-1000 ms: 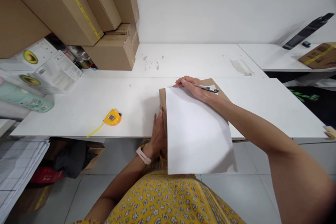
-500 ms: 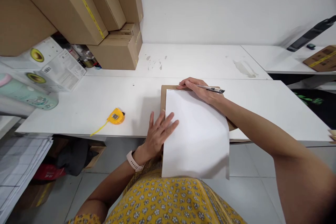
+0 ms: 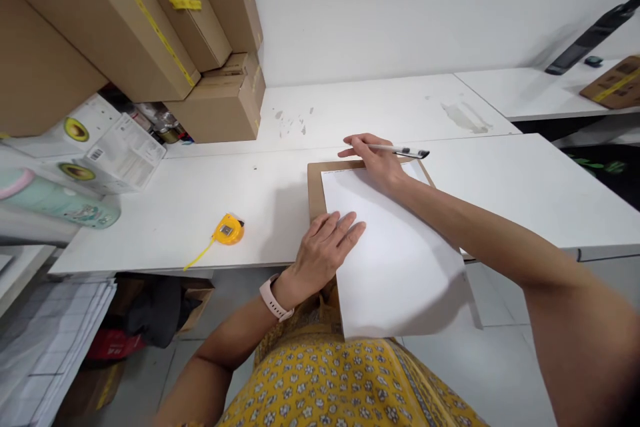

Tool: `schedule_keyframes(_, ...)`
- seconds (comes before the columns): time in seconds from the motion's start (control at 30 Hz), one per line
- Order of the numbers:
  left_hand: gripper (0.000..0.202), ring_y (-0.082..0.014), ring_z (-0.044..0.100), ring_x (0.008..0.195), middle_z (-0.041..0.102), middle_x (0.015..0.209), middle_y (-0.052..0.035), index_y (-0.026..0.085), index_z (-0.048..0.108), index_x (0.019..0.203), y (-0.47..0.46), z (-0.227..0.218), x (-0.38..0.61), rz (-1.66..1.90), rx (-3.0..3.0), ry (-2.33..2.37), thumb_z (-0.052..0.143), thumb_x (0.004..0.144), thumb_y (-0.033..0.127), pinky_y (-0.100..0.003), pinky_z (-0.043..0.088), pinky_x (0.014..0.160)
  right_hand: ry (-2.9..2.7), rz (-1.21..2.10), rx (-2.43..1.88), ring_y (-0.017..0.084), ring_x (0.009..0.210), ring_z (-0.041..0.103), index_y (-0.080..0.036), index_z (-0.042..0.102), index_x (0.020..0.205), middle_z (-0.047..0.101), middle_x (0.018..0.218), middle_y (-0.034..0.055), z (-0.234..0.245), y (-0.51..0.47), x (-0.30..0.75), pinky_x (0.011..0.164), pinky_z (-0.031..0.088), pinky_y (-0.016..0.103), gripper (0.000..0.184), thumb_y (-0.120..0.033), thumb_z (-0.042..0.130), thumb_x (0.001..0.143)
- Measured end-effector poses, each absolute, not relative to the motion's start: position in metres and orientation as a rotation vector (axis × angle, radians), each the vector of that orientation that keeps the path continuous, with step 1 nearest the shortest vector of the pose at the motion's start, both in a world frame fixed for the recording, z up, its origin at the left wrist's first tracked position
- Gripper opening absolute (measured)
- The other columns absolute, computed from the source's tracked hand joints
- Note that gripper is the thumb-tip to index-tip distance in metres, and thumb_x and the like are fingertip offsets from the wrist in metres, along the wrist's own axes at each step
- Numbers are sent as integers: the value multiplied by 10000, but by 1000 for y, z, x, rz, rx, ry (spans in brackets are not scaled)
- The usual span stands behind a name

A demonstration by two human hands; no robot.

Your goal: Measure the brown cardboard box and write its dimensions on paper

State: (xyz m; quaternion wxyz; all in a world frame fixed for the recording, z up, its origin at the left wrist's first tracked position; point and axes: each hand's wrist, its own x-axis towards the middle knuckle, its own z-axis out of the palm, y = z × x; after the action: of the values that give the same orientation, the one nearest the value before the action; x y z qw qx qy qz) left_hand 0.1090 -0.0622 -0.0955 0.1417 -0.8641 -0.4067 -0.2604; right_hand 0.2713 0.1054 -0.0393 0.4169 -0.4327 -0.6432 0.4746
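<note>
A white sheet of paper (image 3: 395, 260) lies over a flat brown cardboard piece (image 3: 316, 192), its lower part hanging past the table's front edge toward my body. Small writing runs along the top edge of the sheet. On the sheet's left side rests my left hand (image 3: 327, 243), palm down with fingers extended. My right hand (image 3: 377, 163) is at the top of the sheet, its fingers closed around a pen (image 3: 407, 151) that points out to the right. Part of the sheet's top edge is hidden by the right hand and forearm.
An orange tape measure (image 3: 229, 230) sits left of the sheet with its yellow blade partly out. Stacked cardboard boxes (image 3: 215, 113), avocado-print cartons (image 3: 125, 153) and a mint bottle (image 3: 65, 200) stand at the left. A black cylindrical object (image 3: 590, 37) leans at the far right.
My left hand has moved right, farther onto the sheet. The sheet has turned a little, its lower end swinging right. My right hand, still with the pen, has risen slightly; the camera view has tilted.
</note>
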Motion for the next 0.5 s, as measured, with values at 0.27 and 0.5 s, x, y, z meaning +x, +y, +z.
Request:
schedule_keyframes(0.27, 542, -307, 629, 1256, 635, 1464, -115, 226, 429, 1571, -59, -99, 119, -717, -2570, -1285, 423, 1040, 118, -466, 503, 996, -1604, 1206, -1075, 190, 766, 593, -218, 722, 782, 593, 691, 21, -47, 82, 238, 765, 488, 356, 584, -759, 533, 897)
schedule_keyframes(0.5, 775, -374, 393, 1506, 470, 1597, -192, 144, 373, 1565, -25, -85, 68, -670, -2830, -1238, 646, 938, 509, -624, 273, 1234, -1621, 1201, -1010, 155, 734, 545, -232, 601, 860, 606, 785, -7, -57, 85, 239, 708, 468, 331, 377, -596, 702, 849)
